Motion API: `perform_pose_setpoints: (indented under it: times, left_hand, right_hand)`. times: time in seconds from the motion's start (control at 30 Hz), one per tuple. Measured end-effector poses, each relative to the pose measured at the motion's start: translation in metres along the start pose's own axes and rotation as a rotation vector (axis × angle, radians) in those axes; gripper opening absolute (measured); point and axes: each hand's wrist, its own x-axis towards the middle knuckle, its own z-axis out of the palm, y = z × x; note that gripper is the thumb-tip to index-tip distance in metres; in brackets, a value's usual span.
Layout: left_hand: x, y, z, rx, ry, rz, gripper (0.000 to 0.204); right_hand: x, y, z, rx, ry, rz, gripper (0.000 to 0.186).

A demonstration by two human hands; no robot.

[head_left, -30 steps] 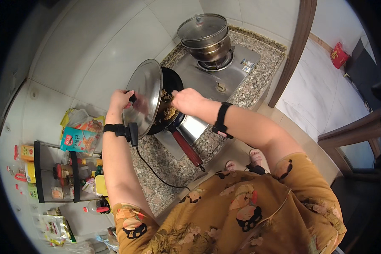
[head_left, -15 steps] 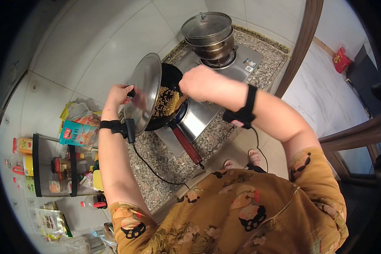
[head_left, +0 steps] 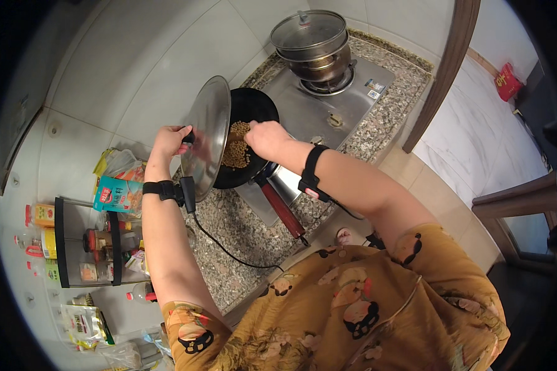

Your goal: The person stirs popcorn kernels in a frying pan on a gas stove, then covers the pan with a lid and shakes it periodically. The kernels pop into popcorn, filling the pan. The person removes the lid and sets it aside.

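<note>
My left hand grips the black knob of a steel lid, held tilted on edge at the left side of a black wok. Small yellow-brown pieces like beans or kernels lie inside the wok, whose red wooden handle points toward me over the counter edge. My right hand is over the wok, closed on what looks like a wooden spatula, mostly hidden by the hand and dipping among the pieces. The wok sits on the near burner of a steel stove.
A lidded steel steamer pot stands on the far burner. Seasoning bottles and jars crowd a black rack at my left, with food bags above it. A dark wooden door frame rises on the right beside the granite counter.
My right hand went up and right over the wok half a second ago and is now back left and lower. The pieces have shifted in the wok; the lid stays held.
</note>
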Motion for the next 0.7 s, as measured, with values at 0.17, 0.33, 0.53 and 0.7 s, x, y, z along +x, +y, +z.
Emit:
perform_pose_setpoints:
  times: [0.17, 0.33, 0.53, 0.7]
  left_hand:
    - [0.002, -0.020, -0.005, -0.031, 0.002, -0.012, 0.031]
    - [0.001, -0.001, -0.003, 0.015, 0.004, 0.006, 0.031]
    - [0.001, -0.007, 0.009, 0.044, -0.004, 0.058, 0.029]
    - [0.013, -0.005, 0.019, 0.031, -0.012, 0.078, 0.030]
  right_hand:
    - [-0.003, -0.004, -0.022, 0.027, 0.022, -0.059, 0.015]
    - [0.006, -0.019, -0.010, -0.027, 0.018, 0.007, 0.015]
    - [-0.044, -0.006, -0.060, 0.043, -0.164, -0.140, 0.035]
    - [-0.048, 0.019, -0.064, -0.056, -0.105, -0.226, 0.021]
